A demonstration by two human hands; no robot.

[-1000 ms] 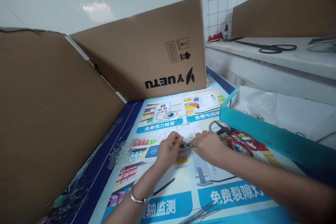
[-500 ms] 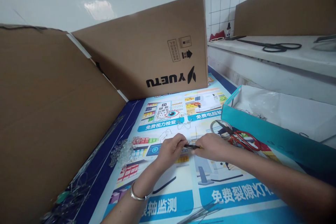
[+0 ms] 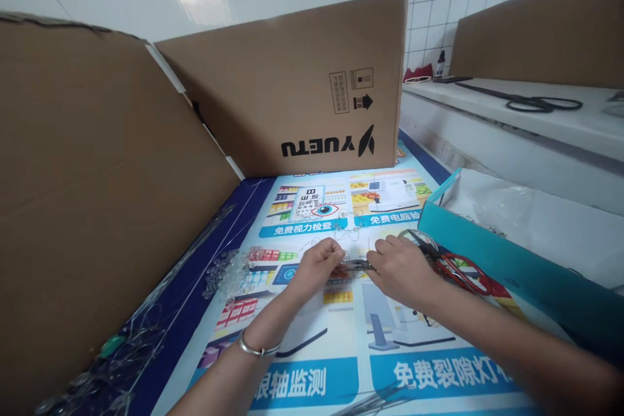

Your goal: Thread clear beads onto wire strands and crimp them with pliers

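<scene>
My right hand (image 3: pixel 400 268) is wrapped round the handles of small pliers (image 3: pixel 357 265), whose metal jaws point left. At the tip of those jaws, my left hand (image 3: pixel 319 268) is closed in a pinch between thumb and forefinger. What the pinch holds is too small to make out. Just beyond the hands lies a thin wire piece with clear beads (image 3: pixel 348 231) on the printed sheet (image 3: pixel 341 318). Red-handled scissors (image 3: pixel 463 271) rest beside my right wrist, partly behind the forearm.
Clear beads (image 3: pixel 229 276) are heaped at left. Thin straight wires (image 3: pixel 373 400) lie at the near edge. A teal box (image 3: pixel 492 257) with a plastic bag stands at right. Cardboard panels (image 3: pixel 253 97) wall the left and back. Black scissors (image 3: pixel 531 103) lie on a ledge.
My right hand has rolled, so its knuckles face up and more of the pliers shows between the hands. The left hand keeps its pinch. The whole view has shifted slightly.
</scene>
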